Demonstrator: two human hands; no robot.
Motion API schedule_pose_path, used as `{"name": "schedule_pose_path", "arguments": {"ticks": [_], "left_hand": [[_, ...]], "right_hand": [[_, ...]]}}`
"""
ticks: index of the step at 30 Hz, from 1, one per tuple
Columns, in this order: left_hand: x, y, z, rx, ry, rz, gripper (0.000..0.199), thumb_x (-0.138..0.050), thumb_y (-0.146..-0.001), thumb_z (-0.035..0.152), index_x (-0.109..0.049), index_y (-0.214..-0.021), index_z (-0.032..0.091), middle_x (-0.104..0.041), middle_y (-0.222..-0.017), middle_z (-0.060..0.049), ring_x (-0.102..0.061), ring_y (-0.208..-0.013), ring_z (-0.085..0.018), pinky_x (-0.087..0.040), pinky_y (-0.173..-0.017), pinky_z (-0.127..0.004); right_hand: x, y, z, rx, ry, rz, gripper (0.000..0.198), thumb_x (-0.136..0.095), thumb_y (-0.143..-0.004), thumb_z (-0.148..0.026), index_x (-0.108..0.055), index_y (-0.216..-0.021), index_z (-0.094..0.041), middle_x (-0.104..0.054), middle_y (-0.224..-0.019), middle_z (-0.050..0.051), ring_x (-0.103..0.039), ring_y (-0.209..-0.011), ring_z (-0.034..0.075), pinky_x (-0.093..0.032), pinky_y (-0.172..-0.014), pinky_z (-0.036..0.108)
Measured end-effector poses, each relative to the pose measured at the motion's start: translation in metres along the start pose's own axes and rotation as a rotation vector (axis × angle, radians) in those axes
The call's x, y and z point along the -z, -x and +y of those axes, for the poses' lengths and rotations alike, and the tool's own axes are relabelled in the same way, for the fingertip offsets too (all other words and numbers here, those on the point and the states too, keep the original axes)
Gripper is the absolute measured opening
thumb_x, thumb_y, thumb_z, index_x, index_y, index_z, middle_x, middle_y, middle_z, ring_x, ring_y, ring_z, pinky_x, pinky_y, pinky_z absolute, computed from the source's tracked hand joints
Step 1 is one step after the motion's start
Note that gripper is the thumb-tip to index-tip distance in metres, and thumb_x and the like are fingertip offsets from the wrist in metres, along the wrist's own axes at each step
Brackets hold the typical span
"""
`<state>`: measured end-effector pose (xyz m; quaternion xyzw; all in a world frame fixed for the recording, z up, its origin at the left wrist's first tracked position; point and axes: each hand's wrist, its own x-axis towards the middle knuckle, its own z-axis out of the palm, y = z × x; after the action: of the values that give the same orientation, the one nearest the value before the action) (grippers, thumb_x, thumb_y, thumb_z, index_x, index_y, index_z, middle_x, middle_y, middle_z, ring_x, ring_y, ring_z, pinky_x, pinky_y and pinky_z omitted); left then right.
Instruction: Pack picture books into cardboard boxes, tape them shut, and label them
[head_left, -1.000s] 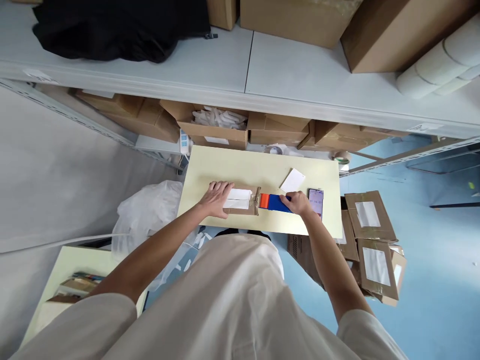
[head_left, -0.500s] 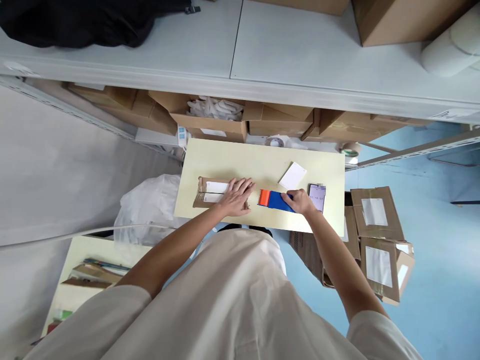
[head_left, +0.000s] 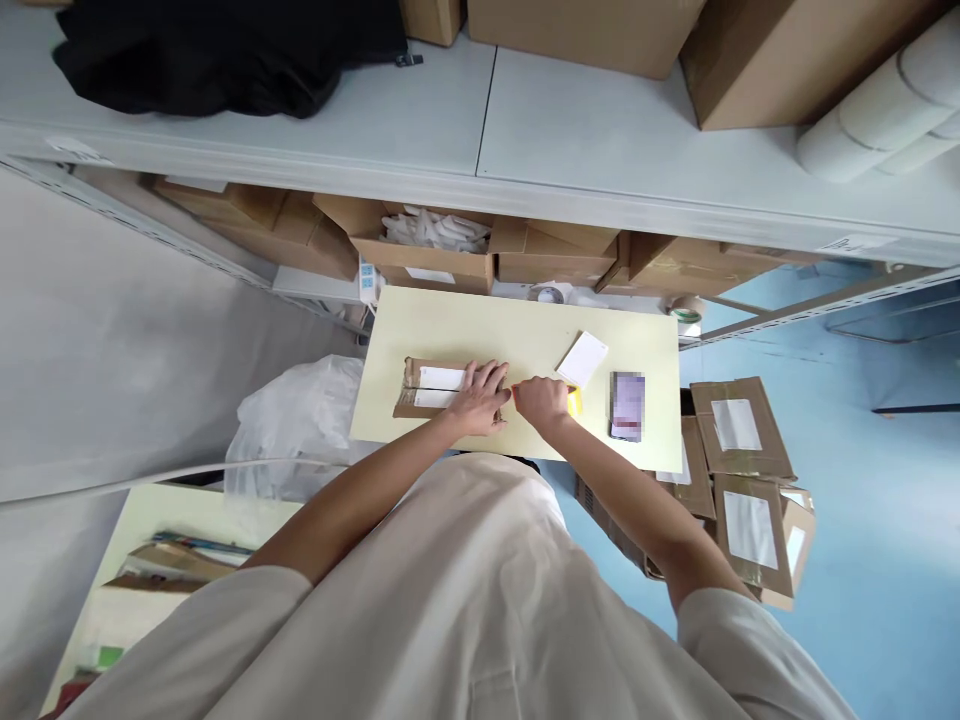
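My left hand lies flat with fingers spread on the right end of a narrow cardboard box, which has white labels on top. My right hand is closed around a tape dispenser just right of the box. Only orange and yellow parts of the dispenser show beside the fist; the rest is hidden beneath it. The two hands are close together. Beyond the right hand lies a white card or paper stack. A phone rests farther right on the pale yellow table.
Behind the table, a shelf holds cardboard boxes and a black cloth item. An open carton has white material inside. Labelled boxes stack on the floor at right; a clear plastic bag sits at left.
My right hand has moved left towards the box with the dispenser, whose blue side no longer shows. My left hand stays on the box. The whole view has shifted slightly.
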<state>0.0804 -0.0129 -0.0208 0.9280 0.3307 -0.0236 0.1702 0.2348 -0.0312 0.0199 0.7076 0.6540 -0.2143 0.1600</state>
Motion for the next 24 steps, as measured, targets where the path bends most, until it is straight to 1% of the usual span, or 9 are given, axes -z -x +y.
{"name": "schedule_pose_path", "arguments": {"ticks": [3, 5, 8, 11, 14, 17, 19, 21, 24], "left_hand": [[0.001, -0.002, -0.004, -0.018, 0.122, 0.008, 0.074, -0.072, -0.066, 0.055, -0.057, -0.128, 0.019, -0.023, -0.155, -0.019, -0.019, -0.141, -0.042, -0.006, -0.112, -0.063], [0.004, 0.001, -0.011, -0.022, 0.242, 0.038, 0.095, -0.068, -0.067, 0.064, -0.039, -0.144, 0.018, -0.014, -0.158, -0.020, -0.012, -0.143, -0.043, -0.010, -0.112, -0.062], [0.011, 0.018, -0.025, 0.052, 0.349, 0.156, 0.095, -0.054, -0.079, 0.067, -0.020, -0.152, 0.018, -0.001, -0.160, -0.019, -0.001, -0.145, -0.042, -0.013, -0.112, -0.060], [0.012, 0.051, -0.047, 0.278, 0.360, 0.348, 0.079, -0.043, -0.088, 0.061, -0.022, -0.151, 0.019, 0.002, -0.160, -0.016, 0.004, -0.146, -0.039, -0.005, -0.113, -0.062], [0.002, 0.088, -0.075, 0.555, 0.566, 0.453, 0.087, -0.046, -0.085, 0.064, -0.016, -0.152, 0.018, 0.001, -0.161, -0.016, 0.006, -0.147, -0.035, -0.001, -0.115, -0.059], [-0.018, 0.113, -0.097, 0.661, 0.880, 0.412, 0.091, -0.042, -0.083, 0.070, -0.015, -0.152, 0.017, -0.009, -0.160, -0.016, -0.006, -0.147, -0.030, -0.011, -0.119, -0.049], [-0.031, 0.121, -0.104, 0.613, 1.041, 0.388, 0.093, -0.042, -0.080, 0.074, -0.021, -0.150, 0.016, -0.017, -0.158, -0.016, -0.015, -0.146, -0.029, -0.017, -0.119, -0.045], [-0.040, 0.123, -0.105, 0.505, 1.201, 0.374, 0.098, -0.052, -0.074, 0.074, -0.024, -0.149, 0.017, -0.024, -0.157, -0.016, -0.022, -0.145, -0.030, -0.021, -0.118, -0.043], [-0.042, 0.121, -0.098, 0.405, 1.346, 0.382, 0.104, -0.070, -0.066, 0.062, -0.025, -0.149, 0.018, -0.034, -0.152, -0.015, -0.032, -0.140, -0.032, -0.030, -0.114, -0.043]], "right_hand": [[-0.021, 0.008, 0.017, -0.125, -0.056, 0.116, 0.049, -0.033, -0.096, -0.043, -0.069, -0.091, -0.011, -0.071, -0.087, 0.019, -0.069, -0.081, 0.027, -0.047, -0.072, 0.036], [-0.040, 0.018, 0.037, -0.202, -0.105, 0.243, 0.050, -0.030, -0.097, -0.045, -0.066, -0.099, -0.010, -0.071, -0.089, 0.018, -0.068, -0.082, 0.027, -0.046, -0.075, 0.035], [-0.076, 0.030, 0.060, -0.261, -0.160, 0.294, 0.039, -0.034, -0.094, -0.029, -0.059, -0.112, -0.006, -0.069, -0.096, 0.019, -0.066, -0.090, 0.027, -0.045, -0.080, 0.036], [-0.115, 0.035, 0.067, -0.310, -0.205, 0.253, 0.039, -0.035, -0.088, -0.018, -0.056, -0.117, -0.003, -0.067, -0.098, 0.020, -0.064, -0.093, 0.029, -0.045, -0.083, 0.039], [-0.141, 0.037, 0.066, -0.288, -0.314, 0.300, 0.049, -0.036, -0.085, -0.014, -0.047, -0.132, -0.005, -0.066, -0.103, 0.020, -0.062, -0.100, 0.029, -0.045, -0.089, 0.043], [-0.144, 0.039, 0.058, -0.255, -0.363, 0.476, 0.064, -0.047, -0.081, -0.016, -0.034, -0.142, -0.005, -0.052, -0.131, 0.024, -0.046, -0.126, 0.035, -0.035, -0.103, 0.050], [-0.136, 0.038, 0.045, -0.169, -0.396, 0.527, 0.077, -0.056, -0.079, -0.021, -0.024, -0.147, -0.007, -0.036, -0.146, 0.024, -0.032, -0.137, 0.037, -0.029, -0.109, 0.053], [-0.127, 0.033, 0.024, -0.009, -0.494, 0.477, 0.089, -0.063, -0.075, -0.027, -0.017, -0.151, -0.013, -0.028, -0.153, 0.020, -0.026, -0.141, 0.035, -0.029, -0.111, 0.052], [-0.118, 0.022, -0.011, 0.181, -0.779, 0.366, 0.095, -0.069, -0.072, -0.032, -0.017, -0.151, -0.019, -0.034, -0.151, 0.017, -0.035, -0.137, 0.032, -0.036, -0.107, 0.049]]}}
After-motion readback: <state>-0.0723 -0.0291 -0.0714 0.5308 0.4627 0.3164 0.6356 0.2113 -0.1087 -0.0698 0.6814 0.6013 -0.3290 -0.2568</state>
